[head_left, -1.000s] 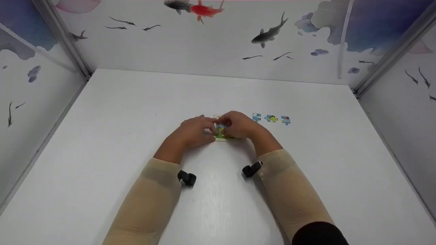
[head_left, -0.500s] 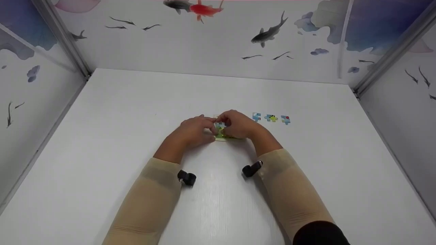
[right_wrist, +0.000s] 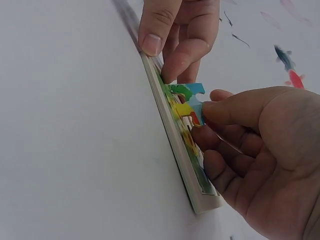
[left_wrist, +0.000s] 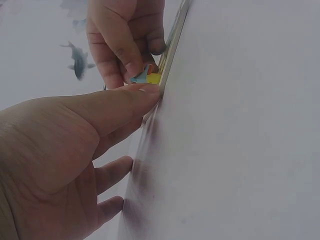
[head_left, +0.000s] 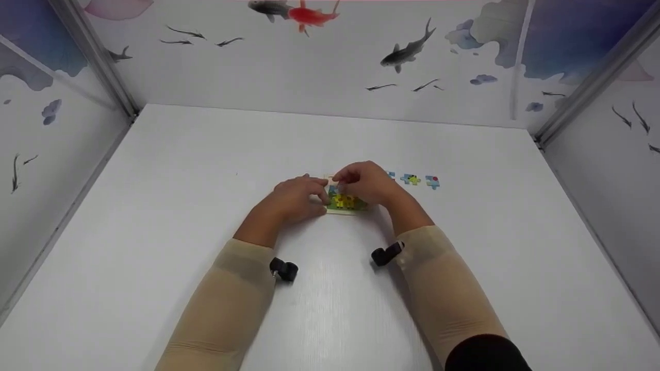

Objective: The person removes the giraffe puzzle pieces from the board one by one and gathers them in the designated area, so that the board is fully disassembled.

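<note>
A small jigsaw puzzle board (head_left: 348,212) with a pale frame and a green and yellow picture lies on the white table. My right hand (head_left: 368,181) pinches a blue, green and yellow puzzle piece (right_wrist: 186,95) between thumb and fingers. In the right wrist view that piece stands tilted up at the board's left part; whether its lower edge touches the board is unclear. My left hand (head_left: 299,198) rests at the board's left edge, its thumb (left_wrist: 125,102) against the near corner and other fingertips on the table. The right hand covers the board's upper right.
Right of the board lie loose puzzle pieces: one blue piece (head_left: 392,175) partly behind my right hand, a blue and yellow piece (head_left: 411,179), and a blue piece with a red spot (head_left: 432,181). A white wall (head_left: 330,77) with painted fish closes the table's far side.
My right hand has moved slightly right and away from me, uncovering more of the board and partly covering the nearest loose piece. The left hand stays in place.
</note>
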Tool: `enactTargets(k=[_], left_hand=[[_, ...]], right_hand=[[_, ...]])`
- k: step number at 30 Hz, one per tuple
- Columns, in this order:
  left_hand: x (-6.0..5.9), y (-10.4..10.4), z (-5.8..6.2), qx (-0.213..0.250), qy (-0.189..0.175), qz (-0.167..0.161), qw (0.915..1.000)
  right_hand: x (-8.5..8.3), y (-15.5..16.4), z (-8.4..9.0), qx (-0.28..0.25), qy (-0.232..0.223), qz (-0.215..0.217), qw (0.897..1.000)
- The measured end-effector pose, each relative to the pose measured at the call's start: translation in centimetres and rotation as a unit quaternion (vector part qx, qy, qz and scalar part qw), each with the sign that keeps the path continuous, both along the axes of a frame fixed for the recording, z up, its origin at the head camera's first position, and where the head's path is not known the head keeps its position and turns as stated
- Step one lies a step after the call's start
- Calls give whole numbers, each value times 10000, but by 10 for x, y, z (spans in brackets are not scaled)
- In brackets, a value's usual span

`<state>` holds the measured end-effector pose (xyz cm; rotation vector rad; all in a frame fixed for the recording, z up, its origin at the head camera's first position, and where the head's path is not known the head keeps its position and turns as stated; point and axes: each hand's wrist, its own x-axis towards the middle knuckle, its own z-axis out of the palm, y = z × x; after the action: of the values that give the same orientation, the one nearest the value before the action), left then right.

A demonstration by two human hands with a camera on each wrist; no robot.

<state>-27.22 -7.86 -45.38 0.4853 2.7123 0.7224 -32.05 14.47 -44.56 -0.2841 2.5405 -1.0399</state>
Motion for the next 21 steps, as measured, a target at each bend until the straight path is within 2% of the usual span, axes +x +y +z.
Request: enactTargets(k=[7, 12, 17, 21], left_hand=[[-1, 0, -1, -2, 25, -14, 10000], [0, 1, -1, 24, -65, 83, 9999], [2, 2, 0, 66, -88, 116, 9999], [2, 1, 0, 49, -46, 89, 9999]], right_hand=[[-2, 4, 0, -162, 6, 19, 9999], [-5, 14, 4, -394, 18, -185, 9991], [-9, 38, 12, -745, 23, -469, 9961], [-10, 63, 13, -806, -45, -680, 9944]])
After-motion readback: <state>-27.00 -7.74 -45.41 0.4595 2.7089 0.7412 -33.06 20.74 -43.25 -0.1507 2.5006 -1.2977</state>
